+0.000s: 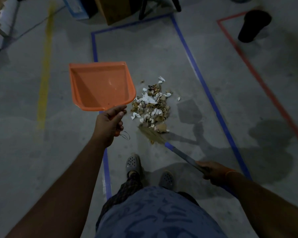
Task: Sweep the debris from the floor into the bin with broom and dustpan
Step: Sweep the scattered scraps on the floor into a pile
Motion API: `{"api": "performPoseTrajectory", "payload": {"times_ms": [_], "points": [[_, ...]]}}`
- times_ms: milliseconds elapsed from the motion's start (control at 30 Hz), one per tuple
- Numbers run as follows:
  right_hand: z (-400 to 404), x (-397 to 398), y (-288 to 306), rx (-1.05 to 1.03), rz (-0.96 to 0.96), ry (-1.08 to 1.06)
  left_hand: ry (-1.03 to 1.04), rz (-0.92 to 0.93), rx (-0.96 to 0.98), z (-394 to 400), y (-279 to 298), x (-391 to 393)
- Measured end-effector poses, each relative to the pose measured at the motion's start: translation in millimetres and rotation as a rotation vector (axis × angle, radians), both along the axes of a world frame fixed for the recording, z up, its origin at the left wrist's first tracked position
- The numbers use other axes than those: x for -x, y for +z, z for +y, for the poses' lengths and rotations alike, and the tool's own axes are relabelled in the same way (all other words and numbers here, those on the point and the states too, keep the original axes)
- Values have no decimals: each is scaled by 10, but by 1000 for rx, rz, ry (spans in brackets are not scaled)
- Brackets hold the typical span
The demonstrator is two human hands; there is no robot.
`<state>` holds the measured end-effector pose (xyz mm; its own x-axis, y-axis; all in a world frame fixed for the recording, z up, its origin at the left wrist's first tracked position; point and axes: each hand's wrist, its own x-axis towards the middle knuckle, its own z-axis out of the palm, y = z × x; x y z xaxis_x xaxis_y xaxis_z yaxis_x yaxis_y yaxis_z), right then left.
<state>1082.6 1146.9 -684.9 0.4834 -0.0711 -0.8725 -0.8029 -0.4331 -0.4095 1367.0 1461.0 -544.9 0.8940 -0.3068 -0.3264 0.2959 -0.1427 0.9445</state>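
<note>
On a grey concrete floor (162,54), seen from above, the left hand (110,122) has its fingers curled round the handle of an orange dustpan (100,86). The pan is lifted clear of the ground, its empty scoop pointing toward twelve o'clock. At four o'clock from it, the right hand (212,170) grips the grey and blue shaft of a broom (177,152), whose straw bristles touch the near edge of the debris (151,105). That pile of torn white paper and brown scraps lies just beside the pan, at its three o'clock, inside a rectangle of blue tape (201,79). A black bin (254,25) stands well apart at one o'clock, beyond a red tape line (244,59). The person's two clogs (133,163) stand at six o'clock. As a judgement: with the pan raised off the ground, a hard stroke would likely scatter the light paper past it rather than into it.
</note>
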Motion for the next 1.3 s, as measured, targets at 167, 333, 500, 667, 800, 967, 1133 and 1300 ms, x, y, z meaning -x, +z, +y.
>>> {"api": "performPoseTrajectory", "payload": {"times_ms": [167, 333, 500, 667, 800, 967, 1133, 1300], "points": [[3, -83, 41, 70, 62, 155, -9, -9, -7, 32, -14, 1], [-31, -350, 73, 207, 2, 318, -21, -5, -9, 53, -30, 40], [5, -394, 81, 210, -102, 211, -21, -6, 2, 89, -40, 44], [37, -151, 97, 123, -187, 0, -23, 1, 0, 103, -35, 53], [212, 80, 101, 2, -212, -256, -42, 6, -14, 101, 1, 45], [616, 347, 107, -26, -195, -489, -124, 25, 20, 151, 19, -35], [1316, 573, 86, -12, -164, -790, -243, 30, 45, 350, 5, -155], [2262, 607, -147, 39, -21, -916, -362, 38, 26, 884, -55, -327]]}}
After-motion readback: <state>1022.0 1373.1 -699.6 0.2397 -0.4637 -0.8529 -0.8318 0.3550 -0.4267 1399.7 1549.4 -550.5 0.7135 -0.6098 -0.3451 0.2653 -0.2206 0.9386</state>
